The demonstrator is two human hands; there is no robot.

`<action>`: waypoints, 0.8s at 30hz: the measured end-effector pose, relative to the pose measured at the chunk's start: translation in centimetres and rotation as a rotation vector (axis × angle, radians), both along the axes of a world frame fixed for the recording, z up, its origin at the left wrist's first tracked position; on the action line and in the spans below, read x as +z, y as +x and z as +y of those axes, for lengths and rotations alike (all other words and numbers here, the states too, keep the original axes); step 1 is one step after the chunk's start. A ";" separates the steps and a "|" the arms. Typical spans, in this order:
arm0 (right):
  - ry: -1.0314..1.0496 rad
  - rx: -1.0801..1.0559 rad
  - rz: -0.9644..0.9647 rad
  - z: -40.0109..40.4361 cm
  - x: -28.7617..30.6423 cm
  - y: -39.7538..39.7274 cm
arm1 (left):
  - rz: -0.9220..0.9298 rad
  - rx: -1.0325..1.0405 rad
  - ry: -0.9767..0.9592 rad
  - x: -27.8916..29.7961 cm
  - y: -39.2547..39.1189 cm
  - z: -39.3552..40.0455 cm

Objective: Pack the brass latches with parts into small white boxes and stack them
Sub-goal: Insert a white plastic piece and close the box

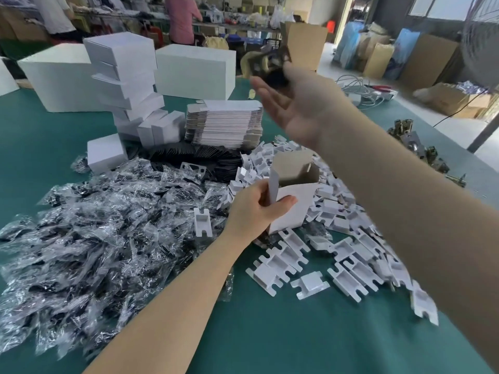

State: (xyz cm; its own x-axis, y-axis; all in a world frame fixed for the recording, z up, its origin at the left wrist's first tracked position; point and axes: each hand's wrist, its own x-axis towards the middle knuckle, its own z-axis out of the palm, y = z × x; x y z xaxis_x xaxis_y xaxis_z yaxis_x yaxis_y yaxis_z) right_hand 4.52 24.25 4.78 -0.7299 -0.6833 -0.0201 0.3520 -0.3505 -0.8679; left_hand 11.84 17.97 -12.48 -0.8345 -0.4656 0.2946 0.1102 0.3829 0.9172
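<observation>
Green felt covers my packing table (270,333), with a busy workshop blurred behind it. My left hand (259,209) grips a small white box (290,201) by its side wall, thumb pressed on the front face, top flaps standing open over the heap of white plastic brackets (348,255). My right hand (294,103) is raised well above it, palm up and blurred; a dark bundle with a brass-coloured latch (270,66) sits at its fingertips, but I cannot tell whether my fingers are closed round it or it is loose. Closed boxes (124,76) lean in a crooked stack at the back, beside flat carton blanks (224,120); bagged screws (94,238) spread to my left, more brass latches (421,149) lie to my right. I judge the risk is the bundle missing the narrow opening or snagging a flap, since the box is only held one-handed; that leaning stack could also topple when another box goes on.
</observation>
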 end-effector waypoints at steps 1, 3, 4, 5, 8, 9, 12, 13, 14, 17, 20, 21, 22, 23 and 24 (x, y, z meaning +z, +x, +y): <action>0.038 -0.023 -0.023 0.9 0.4 -0.4 | 0.021 -0.015 0.005 0.1 0.0 0.1; 0.033 -0.063 -0.044 4.4 -0.1 -1.8 | 0.042 -0.043 0.042 -0.2 -0.1 0.0; 0.034 -0.069 -0.048 6.1 -0.6 -2.4 | 0.043 -0.048 0.065 -0.3 -0.2 -0.1; 0.047 -0.089 -0.064 7.5 -1.1 -2.6 | 0.038 -0.049 0.082 -0.4 -0.3 -0.2; 0.108 -0.136 -0.071 10.4 -3.0 -3.3 | 0.054 -0.050 0.116 -0.6 -0.3 -0.2; 0.139 -0.143 -0.046 10.9 -3.5 -3.3 | 0.055 -0.044 0.117 -0.6 -0.3 -0.2; 0.187 -0.135 0.016 11.5 -4.9 -3.7 | 0.040 -0.024 0.140 -0.8 -0.5 -0.2; 0.211 -0.146 0.023 11.5 -5.1 -3.7 | 0.035 -0.025 0.145 -0.8 -0.5 -0.3; 0.238 -0.148 0.035 11.6 -5.3 -3.8 | 0.038 -0.027 0.144 -0.9 -0.5 -0.3; 0.290 -0.135 0.129 11.6 -5.6 -3.8 | 0.054 -0.039 0.158 -0.9 -0.5 -0.3; 0.307 -0.067 0.432 11.5 -5.1 -3.4 | 0.063 -0.052 0.178 -0.9 -0.5 -0.3; 0.327 -0.031 0.577 11.4 -4.8 -3.1 | 0.068 -0.058 0.183 -0.8 -0.5 -0.3; 0.356 0.002 0.718 11.1 -4.5 -2.8 | 0.075 -0.065 0.186 -0.8 -0.5 -0.3; 0.393 0.027 0.855 10.7 -4.1 -2.4 | 0.085 -0.071 0.181 -0.9 -0.5 -0.4; 0.433 0.042 0.990 10.2 -3.9 -2.2 | 0.093 -0.073 0.174 -0.8 -0.4 -0.3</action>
